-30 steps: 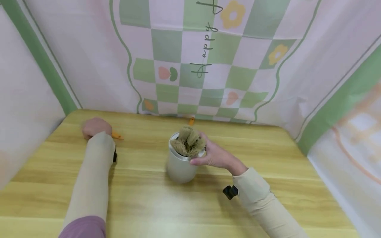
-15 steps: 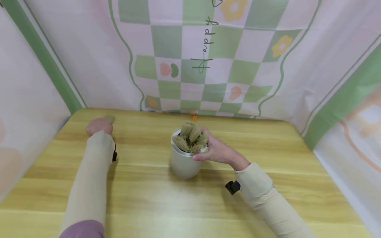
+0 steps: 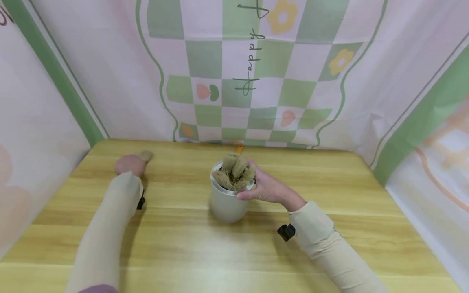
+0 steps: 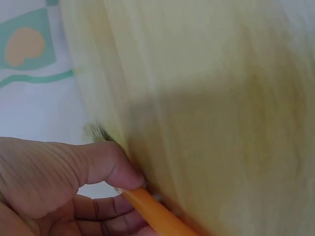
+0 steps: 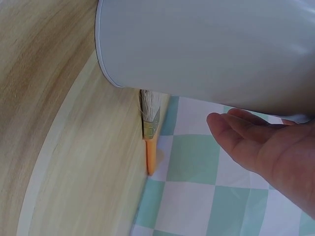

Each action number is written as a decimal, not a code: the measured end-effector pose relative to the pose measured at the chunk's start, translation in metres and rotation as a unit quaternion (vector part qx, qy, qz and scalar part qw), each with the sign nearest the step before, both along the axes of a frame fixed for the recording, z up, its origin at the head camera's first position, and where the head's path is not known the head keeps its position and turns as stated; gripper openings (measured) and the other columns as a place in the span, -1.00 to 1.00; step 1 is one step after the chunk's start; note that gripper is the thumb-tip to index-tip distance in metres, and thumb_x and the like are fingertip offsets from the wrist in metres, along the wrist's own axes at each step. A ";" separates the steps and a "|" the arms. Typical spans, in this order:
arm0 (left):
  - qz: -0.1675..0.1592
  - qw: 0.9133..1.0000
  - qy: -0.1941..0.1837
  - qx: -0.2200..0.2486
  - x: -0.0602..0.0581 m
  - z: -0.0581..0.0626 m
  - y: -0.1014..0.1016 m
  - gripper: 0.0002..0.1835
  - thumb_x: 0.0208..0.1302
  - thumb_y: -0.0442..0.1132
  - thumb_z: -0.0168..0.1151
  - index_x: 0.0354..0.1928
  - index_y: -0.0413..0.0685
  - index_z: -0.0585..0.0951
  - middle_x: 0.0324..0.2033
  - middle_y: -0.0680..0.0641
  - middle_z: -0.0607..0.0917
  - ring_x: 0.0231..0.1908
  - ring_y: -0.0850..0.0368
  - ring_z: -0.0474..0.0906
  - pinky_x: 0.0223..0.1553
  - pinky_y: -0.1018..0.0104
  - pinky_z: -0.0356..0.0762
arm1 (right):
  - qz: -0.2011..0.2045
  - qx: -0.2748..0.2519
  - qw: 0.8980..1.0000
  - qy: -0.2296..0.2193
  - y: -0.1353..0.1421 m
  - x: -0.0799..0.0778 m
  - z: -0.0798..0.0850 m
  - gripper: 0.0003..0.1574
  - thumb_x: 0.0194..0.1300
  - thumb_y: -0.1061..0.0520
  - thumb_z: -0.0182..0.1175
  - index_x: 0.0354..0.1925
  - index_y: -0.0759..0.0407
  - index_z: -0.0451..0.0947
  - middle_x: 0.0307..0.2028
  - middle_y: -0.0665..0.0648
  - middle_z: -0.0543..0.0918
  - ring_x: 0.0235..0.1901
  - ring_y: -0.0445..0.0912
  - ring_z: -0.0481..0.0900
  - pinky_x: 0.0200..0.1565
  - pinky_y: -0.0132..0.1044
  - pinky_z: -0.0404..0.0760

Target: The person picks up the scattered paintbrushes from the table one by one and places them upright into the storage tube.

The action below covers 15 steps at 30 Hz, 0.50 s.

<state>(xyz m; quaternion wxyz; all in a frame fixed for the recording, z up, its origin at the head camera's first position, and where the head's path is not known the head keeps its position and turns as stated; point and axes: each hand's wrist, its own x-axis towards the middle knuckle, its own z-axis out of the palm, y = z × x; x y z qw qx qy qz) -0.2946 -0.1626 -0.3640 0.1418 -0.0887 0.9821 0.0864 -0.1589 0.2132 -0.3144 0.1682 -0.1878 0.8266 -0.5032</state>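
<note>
My left hand (image 3: 130, 166) is at the table's far left and pinches a paintbrush (image 3: 145, 155) whose pale bristles poke out beyond the fingers. In the left wrist view, its orange handle (image 4: 155, 214) lies between thumb and fingers. My right hand (image 3: 269, 187) grips the rim of a pale grey can (image 3: 228, 203) on its right side, thumb in front. Several clumps of beige bristles (image 3: 234, 173) stand up out of the can; whatever is below them is hidden. Behind the can lies another paintbrush (image 5: 151, 155) with an orange handle, its bristle end toward the can.
The wooden table (image 3: 183, 244) reaches back to a hanging cloth (image 3: 234, 101) with green and white checks. Pale cloth walls with green bands rise at both sides. A small black device (image 3: 286, 232) sits at the right wrist.
The left hand has turned the brush over: the orange handle showed on its right before, now the bristles do. That hand has shifted slightly right. The right hand keeps its grip on the can.
</note>
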 end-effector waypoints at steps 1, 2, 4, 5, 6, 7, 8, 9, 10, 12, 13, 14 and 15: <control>-0.004 1.000 0.002 0.001 0.002 0.002 0.001 -0.68 0.37 -0.20 -0.07 -0.40 -0.29 0.55 -0.30 -0.27 0.65 -0.53 0.16 0.40 -0.60 0.39 0.44 | 0.001 0.002 1.000 0.002 0.000 0.000 0.000 0.41 -0.01 0.03 0.49 0.51 0.00 -0.26 0.43 0.31 0.14 0.41 0.24 0.16 0.39 0.22 0.10; -0.010 1.000 0.002 0.004 0.003 0.004 0.003 -0.70 0.34 -0.20 -0.03 -0.40 -0.29 0.55 -0.29 -0.28 0.65 -0.51 0.14 0.42 -0.59 0.37 0.45 | 0.002 0.004 1.000 0.004 0.001 0.000 0.000 0.41 -0.01 0.02 0.49 0.51 0.01 -0.26 0.43 0.31 0.13 0.41 0.24 0.15 0.39 0.23 0.10; -0.021 1.000 0.014 0.014 0.007 0.010 0.007 -0.70 0.29 -0.15 0.05 -0.38 -0.30 0.57 -0.25 -0.32 0.66 -0.45 0.06 0.50 -0.53 0.31 0.50 | 0.002 0.005 1.000 0.009 0.001 0.001 0.001 0.41 0.00 0.00 0.49 0.51 0.02 -0.27 0.43 0.32 0.12 0.41 0.24 0.14 0.39 0.23 0.09; -0.023 0.999 0.025 0.022 0.009 0.013 0.010 -0.65 0.28 -0.08 0.08 -0.38 -0.31 0.57 -0.22 -0.34 0.66 -0.39 0.00 0.54 -0.50 0.25 0.54 | 0.003 0.006 1.000 0.013 0.002 0.001 0.001 0.42 0.00 -0.01 0.49 0.52 0.04 -0.28 0.43 0.33 0.12 0.41 0.25 0.14 0.39 0.23 0.10; -0.026 0.998 0.038 0.032 0.010 0.017 0.013 -0.60 0.26 -0.02 0.11 -0.37 -0.31 0.57 -0.21 -0.36 0.66 -0.34 -0.06 0.56 -0.45 0.20 0.56 | 0.002 0.006 1.000 0.015 0.002 0.001 0.002 0.42 -0.01 -0.02 0.49 0.52 0.04 -0.28 0.43 0.33 0.12 0.41 0.25 0.14 0.39 0.23 0.10; -0.036 0.997 0.051 0.043 0.012 0.021 0.017 -0.55 0.26 0.04 0.12 -0.38 -0.31 0.57 -0.23 -0.36 0.66 -0.31 -0.10 0.59 -0.42 0.16 0.58 | 0.000 0.006 1.000 0.014 0.003 0.002 0.002 0.43 -0.01 -0.03 0.49 0.51 0.05 -0.27 0.43 0.33 0.12 0.41 0.26 0.15 0.39 0.24 0.10; -0.041 0.996 0.064 0.054 0.014 0.025 0.020 -0.53 0.27 0.05 0.10 -0.39 -0.31 0.58 -0.24 -0.35 0.67 -0.29 -0.14 0.60 -0.38 0.13 0.59 | -0.004 0.007 1.000 0.013 0.003 0.002 0.003 0.44 -0.02 -0.03 0.49 0.52 0.05 -0.27 0.43 0.34 0.12 0.41 0.26 0.15 0.39 0.24 0.10; -0.049 0.994 0.081 0.062 0.015 0.029 0.024 -0.49 0.28 0.09 0.11 -0.39 -0.32 0.58 -0.26 -0.35 0.67 -0.28 -0.16 0.61 -0.35 0.11 0.59 | -0.005 0.008 1.000 0.012 0.003 0.002 0.003 0.43 -0.02 -0.03 0.49 0.52 0.05 -0.27 0.43 0.34 0.12 0.41 0.27 0.15 0.39 0.24 0.09; -0.056 0.992 0.095 0.065 0.017 0.033 0.029 -0.48 0.28 0.11 0.11 -0.39 -0.30 0.58 -0.27 -0.33 0.67 -0.26 -0.17 0.61 -0.32 0.09 0.59 | -0.006 0.008 1.000 0.010 0.002 0.003 0.003 0.43 -0.02 -0.02 0.49 0.52 0.05 -0.27 0.43 0.34 0.12 0.40 0.27 0.15 0.39 0.24 0.09; -0.072 0.985 0.129 0.086 0.020 0.040 0.038 -0.60 0.19 -0.01 0.22 -0.37 -0.31 0.56 -0.30 -0.31 0.67 -0.26 -0.18 0.59 -0.27 0.06 0.55 | -0.007 0.010 1.000 0.007 0.002 0.003 0.003 0.42 -0.01 0.00 0.49 0.52 0.04 -0.27 0.43 0.33 0.13 0.41 0.26 0.14 0.40 0.24 0.08; -0.081 0.982 0.144 0.094 0.021 0.044 0.042 -0.64 0.15 -0.07 0.25 -0.36 -0.31 0.56 -0.32 -0.29 0.66 -0.27 -0.18 0.58 -0.27 0.05 0.54 | -0.006 0.011 1.000 0.007 0.001 0.003 0.002 0.42 -0.01 0.00 0.49 0.51 0.05 -0.27 0.43 0.33 0.13 0.41 0.26 0.14 0.40 0.24 0.07; -0.085 0.978 0.157 0.103 0.023 0.047 0.047 -0.68 0.11 -0.11 0.26 -0.38 -0.31 0.55 -0.36 -0.27 0.66 -0.30 -0.17 0.57 -0.28 0.05 0.53 | -0.004 0.010 1.000 0.007 0.001 0.003 0.001 0.42 -0.01 0.00 0.49 0.51 0.05 -0.27 0.43 0.33 0.13 0.41 0.26 0.14 0.40 0.24 0.07; -0.086 0.975 0.169 0.116 0.025 0.050 0.052 -0.69 0.11 -0.12 0.26 -0.40 -0.30 0.54 -0.41 -0.24 0.64 -0.35 -0.14 0.55 -0.30 0.05 0.51 | 0.000 0.007 1.000 0.008 0.001 0.003 0.001 0.41 0.00 0.01 0.48 0.51 0.06 -0.26 0.43 0.33 0.13 0.41 0.26 0.14 0.40 0.24 0.07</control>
